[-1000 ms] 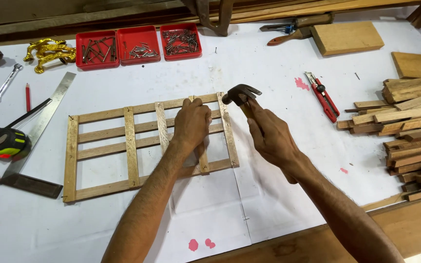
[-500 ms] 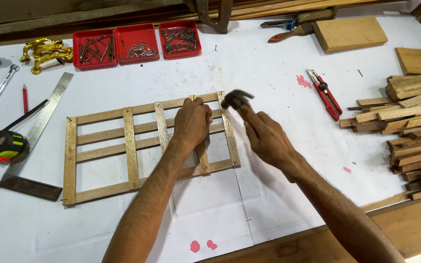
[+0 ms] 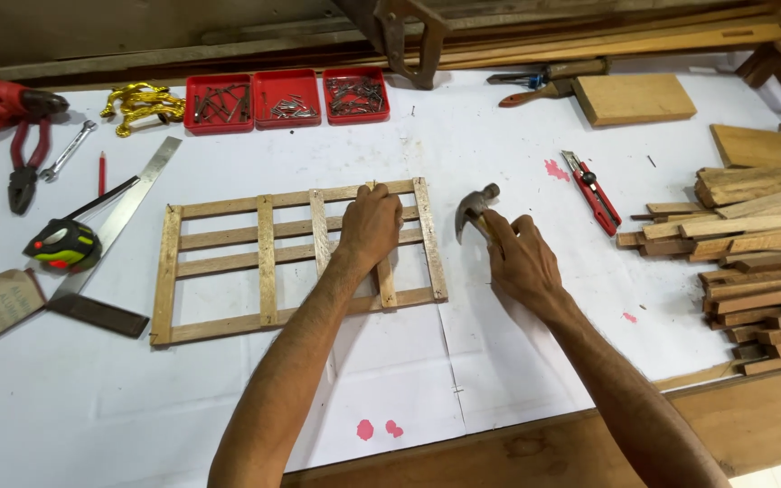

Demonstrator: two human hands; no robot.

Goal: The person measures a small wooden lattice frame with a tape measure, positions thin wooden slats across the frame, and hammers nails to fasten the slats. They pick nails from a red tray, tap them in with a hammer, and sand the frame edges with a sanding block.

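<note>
Item: wooden slat lattice [image 3: 264,262], lying flat on the white-covered bench [image 3: 409,380], centre-left of you. Your left hand [image 3: 371,226] is pressing down on it, fingers curled over an upright slat near the frame's right end; the hand is bearing on the wood rather than pinching it. Your right hand [image 3: 522,262] is wrapping tight around the handle of a claw hammer [image 3: 476,210], whose head is hanging just beside the frame's right edge, apart from it.

Handling, as a judgement: the lattice is looking light and stiff across the joints, but the thin strips are likely splitting or racking if lifted by one corner; you are best taking it by the two long outer rails.

Surroundings: three red trays of nails [image 3: 286,97] are sitting beyond the frame. A steel square [image 3: 115,226], tape measure [image 3: 63,246], pencil [image 3: 100,173] and pliers [image 3: 22,167] are lying to the left. A red utility knife [image 3: 592,192] is lying near the hammer's side, and a stack of wood offcuts [image 3: 752,253] is crowding the right edge.
</note>
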